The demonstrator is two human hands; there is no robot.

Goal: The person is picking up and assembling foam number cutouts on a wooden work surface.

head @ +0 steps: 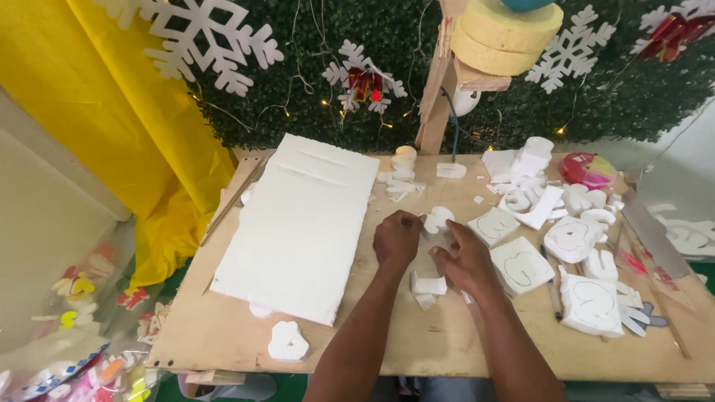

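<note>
Your left hand (397,238) curls closed just right of the big white foam slab (298,223), its fingertips pinching the edge of a small rounded white foam cutout (438,219) that sits further right of the slab, near the middle of the wooden board (223,327). Your right hand (468,260) lies just right of the left one, fingers half bent and pressed down on the board below that cutout; whether it grips anything you cannot tell from here. A small foam offcut (429,285) rests between your wrists, close to the slab's lower right corner. Right of your right hand, well away from the slab, lie two square foam tiles with outlines drawn on them (521,266), and beyond them a scatter of rounded foam shapes (572,238). A pink and yellow disc (588,170) lies at the far right corner, well apart from the slab. Below the slab's lower edge, a lone foam cutout (288,342) lies near the board's front rim. Behind the slab stands a green hedge backdrop with white snowflakes (205,41).
</note>
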